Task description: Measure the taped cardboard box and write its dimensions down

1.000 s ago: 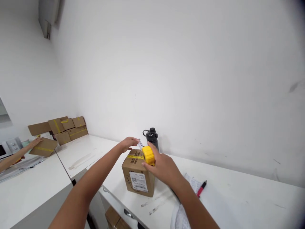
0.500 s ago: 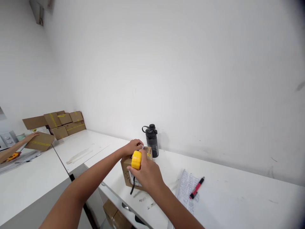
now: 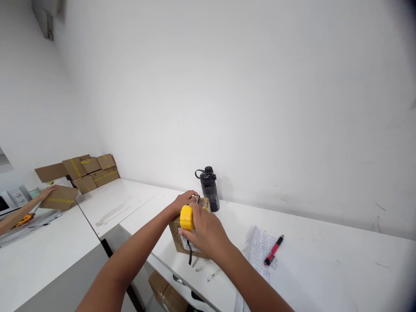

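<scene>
A yellow tape measure [image 3: 186,217] is gripped in my right hand [image 3: 208,229], its black wrist strap dangling below. It is held over the near part of a small cardboard box [image 3: 176,241], which has a white label and dark handwriting on its side. My left hand [image 3: 186,202] lies over the box's far top edge, fingers curled down at a short pale strip that looks like the tape's blade. My hands and the tape measure hide much of the box top. Just behind the box stands a black water bottle [image 3: 209,188].
Right of the box lie a handwritten sheet [image 3: 259,247] and a red-and-black pen [image 3: 274,250]. Cartons [image 3: 162,288] sit below the white counter [image 3: 312,268]. At far left, another person's hand [image 3: 47,192] holds a cardboard box [image 3: 60,198], near stacked boxes [image 3: 105,175].
The view has shifted slightly, so the box and counter appear a little farther right. Both hands stay at the box, with the tape measure still in my right hand.
</scene>
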`<state>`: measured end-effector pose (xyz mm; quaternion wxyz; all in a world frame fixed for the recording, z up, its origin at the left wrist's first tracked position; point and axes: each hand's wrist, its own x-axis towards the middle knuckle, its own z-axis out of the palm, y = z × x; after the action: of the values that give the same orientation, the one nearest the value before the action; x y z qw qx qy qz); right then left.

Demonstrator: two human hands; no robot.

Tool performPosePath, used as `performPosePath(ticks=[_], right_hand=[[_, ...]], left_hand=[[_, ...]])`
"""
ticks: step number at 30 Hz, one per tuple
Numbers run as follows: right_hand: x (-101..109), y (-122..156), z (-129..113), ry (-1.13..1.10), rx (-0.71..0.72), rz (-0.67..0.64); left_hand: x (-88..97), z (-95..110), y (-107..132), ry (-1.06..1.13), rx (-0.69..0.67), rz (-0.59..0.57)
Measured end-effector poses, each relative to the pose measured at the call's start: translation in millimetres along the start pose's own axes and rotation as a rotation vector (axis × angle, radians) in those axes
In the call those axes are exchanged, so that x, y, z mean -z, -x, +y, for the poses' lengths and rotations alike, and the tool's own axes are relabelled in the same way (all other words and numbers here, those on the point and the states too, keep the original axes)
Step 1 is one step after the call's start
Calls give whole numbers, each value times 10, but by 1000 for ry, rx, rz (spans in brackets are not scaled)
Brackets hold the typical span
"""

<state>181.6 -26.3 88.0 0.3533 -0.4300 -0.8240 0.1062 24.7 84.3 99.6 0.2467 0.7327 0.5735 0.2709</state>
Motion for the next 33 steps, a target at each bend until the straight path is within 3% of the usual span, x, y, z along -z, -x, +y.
performPosePath(ticks=[4, 10, 12, 17, 26, 33], right_hand=[[-16, -20, 17, -66, -18, -19], [-51, 17, -39, -240, -108, 2], [-72, 83, -100, -301, -72, -18], [-164, 191, -250, -161, 91, -72], [70, 106, -135, -93, -22, -113], [98, 108, -110, -174, -19, -113]], left_hand=[[6, -21, -9, -67, -54, -40], [4, -149, -123, 92, -16, -35], [-6, -177, -152, 86, -31, -20], [-33, -188, -169, -46, -55, 14], [-22, -168, -187, -49, -48, 9], [-27, -161, -170, -101, -38, 18]])
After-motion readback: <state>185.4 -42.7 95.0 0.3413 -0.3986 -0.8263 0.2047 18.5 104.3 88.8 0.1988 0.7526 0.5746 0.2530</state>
